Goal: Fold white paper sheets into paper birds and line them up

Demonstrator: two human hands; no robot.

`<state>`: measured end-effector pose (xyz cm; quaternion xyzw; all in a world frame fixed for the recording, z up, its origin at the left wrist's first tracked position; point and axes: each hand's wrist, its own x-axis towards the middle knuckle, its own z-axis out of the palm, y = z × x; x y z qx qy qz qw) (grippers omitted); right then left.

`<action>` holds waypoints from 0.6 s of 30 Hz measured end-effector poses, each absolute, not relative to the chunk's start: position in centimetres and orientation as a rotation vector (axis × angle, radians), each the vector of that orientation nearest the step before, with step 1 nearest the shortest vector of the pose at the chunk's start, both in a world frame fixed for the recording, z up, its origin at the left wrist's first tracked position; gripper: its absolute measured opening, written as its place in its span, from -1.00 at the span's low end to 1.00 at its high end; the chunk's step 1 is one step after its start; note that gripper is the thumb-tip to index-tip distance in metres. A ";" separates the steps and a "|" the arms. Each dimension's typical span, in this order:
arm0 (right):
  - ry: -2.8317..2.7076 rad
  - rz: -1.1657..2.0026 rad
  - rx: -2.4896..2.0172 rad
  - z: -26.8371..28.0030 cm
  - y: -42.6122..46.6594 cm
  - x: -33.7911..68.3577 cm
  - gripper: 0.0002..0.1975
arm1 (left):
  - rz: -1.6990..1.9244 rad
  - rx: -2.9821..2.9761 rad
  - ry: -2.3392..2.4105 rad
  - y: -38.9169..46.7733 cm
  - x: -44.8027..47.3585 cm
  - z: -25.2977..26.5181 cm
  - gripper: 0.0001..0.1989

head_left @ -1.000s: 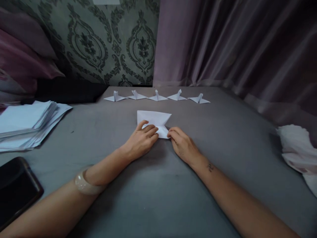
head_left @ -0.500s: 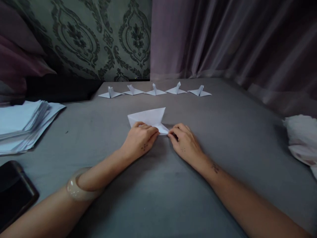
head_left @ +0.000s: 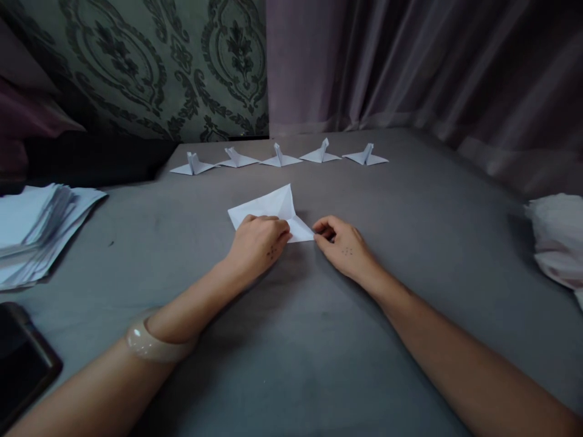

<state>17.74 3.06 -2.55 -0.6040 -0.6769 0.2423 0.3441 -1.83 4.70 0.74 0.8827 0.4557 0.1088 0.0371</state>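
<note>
A folded sheet of white paper (head_left: pixel 268 206) lies in the middle of the grey surface, one pointed flap standing up and a narrow corner reaching right. Over its near edge, my left hand (head_left: pixel 260 240) is closed and grips the paper, hiding part of the folds. My right hand (head_left: pixel 339 243) is at the right corner, with the thumb by the paper's tip and the index finger lifted away from the thumb. Beyond them stands a row of several folded paper figures (head_left: pixel 279 158), each with flat wings and an upright middle.
At the left lies a stack of white paper sheets (head_left: pixel 31 224), with a dark phone (head_left: pixel 25 358) nearer me. A crumpled whitish bag (head_left: pixel 555 237) sits at the far right. Behind the grey surface (head_left: pixel 410 200) hang purple curtains (head_left: pixel 314 67) beside a patterned wall.
My right thumb and index finger have parted at the paper's corner. The paper has turned slightly, its upright flap now further left. The camera view has shifted a little.
</note>
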 end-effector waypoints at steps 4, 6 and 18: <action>-1.707 0.735 -1.509 -3.2 3.7 18.6 -0.83 | 0.323 2.716 1.394 4.8 -1.8 0.7 -0.76; -1.591 0.712 -1.479 -3.3 3.8 18.6 -0.83 | 0.284 2.713 1.406 4.8 -1.8 0.7 -0.78; -2.091 0.491 -1.185 -2.4 1.5 16.1 -0.64 | 0.337 2.411 1.285 5.7 -3.5 1.6 -0.71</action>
